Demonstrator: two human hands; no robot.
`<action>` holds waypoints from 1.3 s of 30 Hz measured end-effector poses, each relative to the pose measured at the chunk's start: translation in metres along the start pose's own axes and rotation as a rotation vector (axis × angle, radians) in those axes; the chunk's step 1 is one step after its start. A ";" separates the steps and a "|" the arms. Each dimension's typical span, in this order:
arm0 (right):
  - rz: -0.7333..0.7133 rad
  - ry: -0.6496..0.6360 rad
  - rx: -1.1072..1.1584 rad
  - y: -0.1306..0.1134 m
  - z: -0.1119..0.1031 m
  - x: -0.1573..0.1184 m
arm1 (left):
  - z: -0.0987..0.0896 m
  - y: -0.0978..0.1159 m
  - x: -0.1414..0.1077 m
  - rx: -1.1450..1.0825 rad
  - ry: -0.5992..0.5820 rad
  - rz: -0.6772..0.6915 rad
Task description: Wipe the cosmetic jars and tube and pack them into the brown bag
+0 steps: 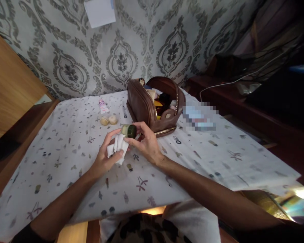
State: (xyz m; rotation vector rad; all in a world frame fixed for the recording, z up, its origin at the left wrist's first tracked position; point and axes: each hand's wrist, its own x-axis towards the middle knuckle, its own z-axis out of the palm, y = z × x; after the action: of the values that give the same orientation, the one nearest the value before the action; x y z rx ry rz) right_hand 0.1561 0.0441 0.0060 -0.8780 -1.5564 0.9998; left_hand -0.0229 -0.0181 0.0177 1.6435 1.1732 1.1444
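Observation:
Between my hands, above the cloth, is a small green jar (pixel 128 131) with a dark lid, tipped on its side. My right hand (pixel 148 143) grips the jar by its dark end, thumb below and fingers above. In my left hand (pixel 106 153) is a folded white wipe (pixel 118 148), pinched under the thumb and pressed near the jar's paler end. Just behind my hands stands an open brown toiletry bag (pixel 144 108), its zip undone, with several bottles and packs inside.
A pink and white tube (pixel 103 106) lies at the back left, with two small round beige items (pixel 108 120) in front of it. A blurred-out blue item (pixel 200 116) lies right of the bag. The patterned tablecloth (pixel 73 148) covers the table; a white cable (pixel 233 82) runs at the right.

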 end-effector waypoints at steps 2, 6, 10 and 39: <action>-0.021 0.010 -0.007 0.002 -0.001 0.002 | -0.001 0.002 0.000 0.031 0.027 0.016; -0.045 -0.020 -0.037 0.005 -0.002 0.003 | -0.005 0.003 0.000 0.101 0.078 0.063; -0.011 -0.100 -0.036 0.005 -0.001 0.001 | -0.009 0.003 0.002 0.192 0.184 0.117; 0.410 -0.235 0.687 0.015 0.017 -0.004 | -0.002 0.015 0.009 0.566 0.185 0.017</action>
State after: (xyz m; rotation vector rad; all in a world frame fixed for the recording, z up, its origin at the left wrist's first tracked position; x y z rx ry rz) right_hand 0.1405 0.0434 -0.0108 -0.6032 -1.0946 1.8450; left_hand -0.0194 -0.0130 0.0346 1.9912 1.7195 1.0480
